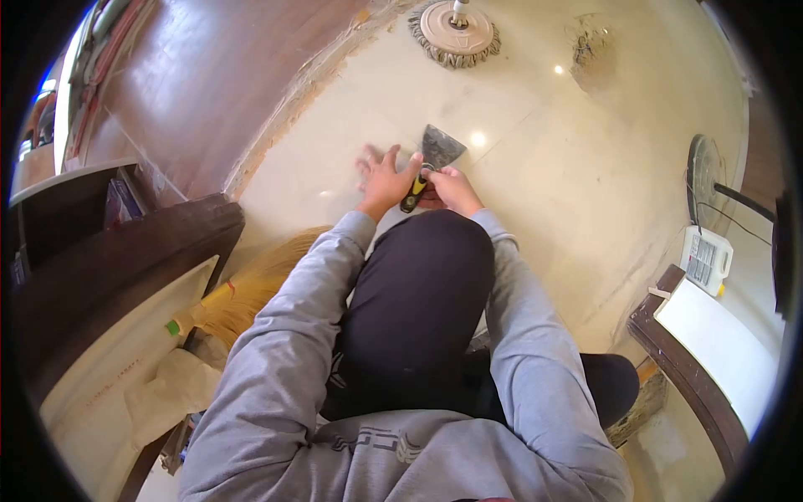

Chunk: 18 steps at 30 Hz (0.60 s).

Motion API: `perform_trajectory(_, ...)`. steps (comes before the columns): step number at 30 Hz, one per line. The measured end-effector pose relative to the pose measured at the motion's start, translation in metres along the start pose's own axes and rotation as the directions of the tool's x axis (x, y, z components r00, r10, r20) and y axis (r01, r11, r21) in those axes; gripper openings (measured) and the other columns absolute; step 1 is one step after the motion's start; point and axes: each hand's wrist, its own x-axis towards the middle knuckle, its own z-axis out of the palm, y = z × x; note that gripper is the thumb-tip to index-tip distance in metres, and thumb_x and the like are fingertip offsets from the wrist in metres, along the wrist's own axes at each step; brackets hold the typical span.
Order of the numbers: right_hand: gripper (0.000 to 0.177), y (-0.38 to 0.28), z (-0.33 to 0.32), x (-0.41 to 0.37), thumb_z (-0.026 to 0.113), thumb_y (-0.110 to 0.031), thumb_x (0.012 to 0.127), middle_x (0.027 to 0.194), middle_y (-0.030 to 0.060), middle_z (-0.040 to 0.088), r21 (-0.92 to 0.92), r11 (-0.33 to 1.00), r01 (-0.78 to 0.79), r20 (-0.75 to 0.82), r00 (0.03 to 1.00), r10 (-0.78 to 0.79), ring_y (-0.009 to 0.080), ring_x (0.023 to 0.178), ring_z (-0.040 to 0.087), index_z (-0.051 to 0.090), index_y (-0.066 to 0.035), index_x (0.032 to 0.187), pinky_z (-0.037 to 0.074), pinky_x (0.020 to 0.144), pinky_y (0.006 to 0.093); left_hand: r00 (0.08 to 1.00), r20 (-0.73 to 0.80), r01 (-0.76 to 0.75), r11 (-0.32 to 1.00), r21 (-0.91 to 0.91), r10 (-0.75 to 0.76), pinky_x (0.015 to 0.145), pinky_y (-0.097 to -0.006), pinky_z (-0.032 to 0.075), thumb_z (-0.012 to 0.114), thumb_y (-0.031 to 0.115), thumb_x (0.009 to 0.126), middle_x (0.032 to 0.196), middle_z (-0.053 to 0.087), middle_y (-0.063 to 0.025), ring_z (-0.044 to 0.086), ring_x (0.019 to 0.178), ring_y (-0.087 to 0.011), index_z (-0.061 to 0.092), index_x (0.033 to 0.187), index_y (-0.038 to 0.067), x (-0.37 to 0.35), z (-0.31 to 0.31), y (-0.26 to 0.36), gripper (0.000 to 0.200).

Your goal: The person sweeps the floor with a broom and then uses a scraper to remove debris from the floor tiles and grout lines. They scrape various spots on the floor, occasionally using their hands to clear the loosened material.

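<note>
- We see the scraper point(442, 149) out in front of the bent knee. Its wide metal blade lies low on the glossy tile floor point(544, 192) and its yellow-and-black handle points back toward the body.
- The right hand point(454, 187) is curled around the handle, clenched on it as far as we can tell.
- The left hand point(383, 174) lies flat with its fingers spread on the tile, gripping nothing. Its thumb is just beside the blade's neck.
- We judge the tool to be light, with a stiff blade that springs a little and a thin edge to keep away from. The rubbery handle is the place to hold it, since bare steel would slip.
- A round mop point(454, 32) rests farther ahead, and a straw broom point(251, 289) lies to the left.
</note>
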Motion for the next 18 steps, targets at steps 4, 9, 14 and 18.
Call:
perform_trajectory(4,0.02,0.014,0.008,0.008,0.051,-0.02,0.099,0.084,0.012,0.066,-0.044,0.998,0.036,0.171,0.985,-0.028,0.0197,0.064,0.066,0.054,-0.001,0.104,0.058,0.055,0.0321,0.951,0.007,-0.306,0.943,-0.128,0.309,0.101,-0.0411,0.045,0.068,0.046,0.084,0.123,0.061,-0.0279,0.059,0.117,-0.0409,0.055,0.135,0.004,-0.023,-0.024,0.032,0.068)
perform_trajectory(9,0.02,0.01,-0.004,-0.022,0.05,-0.019,0.098,0.078,0.0104,0.068,0.046,0.999,-0.019,0.168,0.986,0.011,0.0213,0.069,0.07,0.06,-0.002,0.103,0.056,0.057,0.0321,0.918,0.23,-0.37,0.905,0.21,0.322,0.094,-0.0407,0.05,0.063,0.03,0.089,0.114,0.067,-0.0229,0.065,0.105,-0.038,0.063,0.129,0.011,0.001,-0.033,0.021,0.045)
perform_trajectory(14,0.027,0.04,-0.099,-0.018,0.063,-0.021,0.087,0.101,0.0113,0.066,-0.866,0.398,0.304,-0.147,0.606,-0.782,0.0318,0.094,0.065,0.062,-0.01,0.112,0.052,0.078,0.0415,0.904,0.252,-0.42,0.819,0.39,0.344,0.094,-0.0436,0.049,0.059,0.025,0.091,0.112,0.068,-0.0227,0.064,0.105,-0.0385,0.06,0.133,0.012,-0.01,-0.058,0.019,0.044)
perform_trajectory(18,0.032,0.045,-0.134,-0.038,0.065,-0.022,0.085,0.119,0.0066,0.058,-0.983,0.148,0.109,-0.095,0.391,-0.916,0.0269,0.117,0.05,0.063,-0.015,0.116,0.038,0.1,0.0468,0.867,0.365,-0.491,0.71,0.506,0.339,0.091,-0.0453,0.049,0.057,0.024,0.094,0.103,0.068,-0.0241,0.064,0.1,-0.0402,0.049,0.143,0.013,-0.016,-0.067,0.016,0.051)
